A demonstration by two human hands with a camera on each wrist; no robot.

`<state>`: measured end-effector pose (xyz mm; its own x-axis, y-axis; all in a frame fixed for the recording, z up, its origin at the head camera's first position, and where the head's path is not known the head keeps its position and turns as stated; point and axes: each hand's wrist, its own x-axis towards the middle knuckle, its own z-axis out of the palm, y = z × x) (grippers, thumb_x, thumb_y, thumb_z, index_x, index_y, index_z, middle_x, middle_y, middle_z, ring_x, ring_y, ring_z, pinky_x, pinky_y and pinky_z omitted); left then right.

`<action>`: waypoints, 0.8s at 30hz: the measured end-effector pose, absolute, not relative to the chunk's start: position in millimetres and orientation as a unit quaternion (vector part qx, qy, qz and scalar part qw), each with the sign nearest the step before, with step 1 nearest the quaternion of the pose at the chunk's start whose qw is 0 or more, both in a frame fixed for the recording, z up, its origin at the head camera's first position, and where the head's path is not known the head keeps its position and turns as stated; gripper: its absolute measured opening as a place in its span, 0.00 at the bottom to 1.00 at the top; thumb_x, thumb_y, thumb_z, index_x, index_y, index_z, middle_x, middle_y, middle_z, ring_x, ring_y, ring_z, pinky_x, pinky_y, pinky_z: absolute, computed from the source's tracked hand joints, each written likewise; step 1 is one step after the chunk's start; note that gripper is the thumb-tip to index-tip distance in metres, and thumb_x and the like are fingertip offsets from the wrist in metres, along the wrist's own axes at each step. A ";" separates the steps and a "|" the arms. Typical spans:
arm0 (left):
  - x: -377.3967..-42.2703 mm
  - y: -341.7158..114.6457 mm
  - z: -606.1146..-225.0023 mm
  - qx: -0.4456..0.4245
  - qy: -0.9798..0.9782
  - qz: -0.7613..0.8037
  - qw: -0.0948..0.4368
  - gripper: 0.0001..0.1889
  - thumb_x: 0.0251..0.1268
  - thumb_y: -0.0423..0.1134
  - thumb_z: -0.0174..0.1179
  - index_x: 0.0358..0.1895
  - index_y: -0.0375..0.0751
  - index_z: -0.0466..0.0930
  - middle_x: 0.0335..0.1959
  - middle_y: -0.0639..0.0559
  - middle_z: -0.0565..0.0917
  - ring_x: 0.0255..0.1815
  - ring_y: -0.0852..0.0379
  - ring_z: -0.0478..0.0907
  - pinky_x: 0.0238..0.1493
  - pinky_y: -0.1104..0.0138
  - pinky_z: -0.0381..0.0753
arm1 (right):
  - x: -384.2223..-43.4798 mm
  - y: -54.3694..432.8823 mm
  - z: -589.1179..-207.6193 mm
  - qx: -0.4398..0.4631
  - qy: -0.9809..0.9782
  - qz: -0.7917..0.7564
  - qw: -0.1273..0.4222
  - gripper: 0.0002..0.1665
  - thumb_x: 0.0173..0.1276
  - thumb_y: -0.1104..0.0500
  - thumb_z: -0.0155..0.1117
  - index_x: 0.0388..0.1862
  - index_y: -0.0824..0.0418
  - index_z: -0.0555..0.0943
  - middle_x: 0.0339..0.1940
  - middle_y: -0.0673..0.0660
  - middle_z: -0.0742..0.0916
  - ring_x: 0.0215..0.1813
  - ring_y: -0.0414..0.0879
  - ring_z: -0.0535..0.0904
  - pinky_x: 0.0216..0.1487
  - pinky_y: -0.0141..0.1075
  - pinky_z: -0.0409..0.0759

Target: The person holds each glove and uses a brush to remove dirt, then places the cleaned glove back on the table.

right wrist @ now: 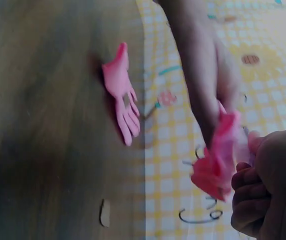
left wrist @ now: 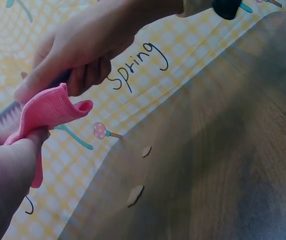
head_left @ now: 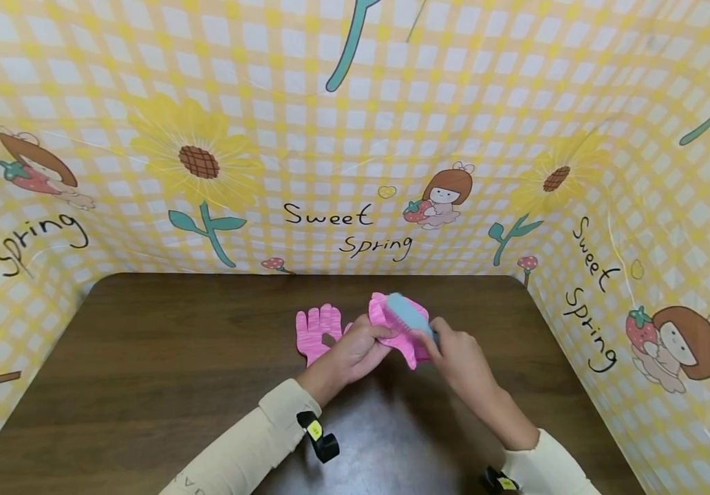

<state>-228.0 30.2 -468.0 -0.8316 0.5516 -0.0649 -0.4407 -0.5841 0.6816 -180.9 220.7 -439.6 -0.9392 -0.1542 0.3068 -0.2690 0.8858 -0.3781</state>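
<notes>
My left hand (head_left: 355,352) grips a pink knitted glove (head_left: 380,315), raised over the far part of the table. In my right hand (head_left: 463,357) is a brush with a light blue head (head_left: 409,315). Its head overlaps the glove in the head view, and a row of bristles (left wrist: 2,119) shows in the left wrist view. The brush's handle is mostly hidden by the right fingers. A second pink glove (head_left: 313,335) lies on the table left of the left hand, fingers pointing away, with a small grey-brown patch on it.
The dark wooden table (head_left: 144,385) is bordered by yellow checked cloth walls (head_left: 305,151) with printed flowers and lettering. Small pale flakes (left wrist: 136,195) lie on the tabletop. Each wrist wears a black strap camera (head_left: 319,438).
</notes>
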 end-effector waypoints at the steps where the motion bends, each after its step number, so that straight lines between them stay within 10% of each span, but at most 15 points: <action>1: -228.7 29.8 -467.0 0.074 0.360 0.886 0.282 0.35 0.69 0.16 0.36 0.80 0.29 0.48 0.82 0.37 0.55 0.83 0.43 0.52 0.82 0.51 0.55 | -179.1 218.0 -439.4 0.122 -0.962 0.204 0.134 0.19 0.74 0.48 0.65 0.41 0.65 0.76 0.15 0.48 0.70 0.18 0.39 0.65 0.17 0.30 0.65; 24: -226.0 29.4 -467.0 0.077 0.359 0.882 0.296 0.34 0.70 0.16 0.36 0.79 0.29 0.50 0.82 0.39 0.56 0.83 0.46 0.52 0.83 0.54 0.54 | -187.0 223.5 -450.7 0.089 -0.957 0.129 0.244 0.22 0.70 0.48 0.70 0.34 0.64 0.72 0.10 0.52 0.70 0.14 0.48 0.67 0.13 0.43 0.69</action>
<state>-226.0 29.4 -467.0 -0.8129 0.5774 -0.0765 -0.4669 -0.5675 0.6783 -187.0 223.5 -450.7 -0.8654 -0.1085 0.4893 -0.2338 0.9509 -0.2027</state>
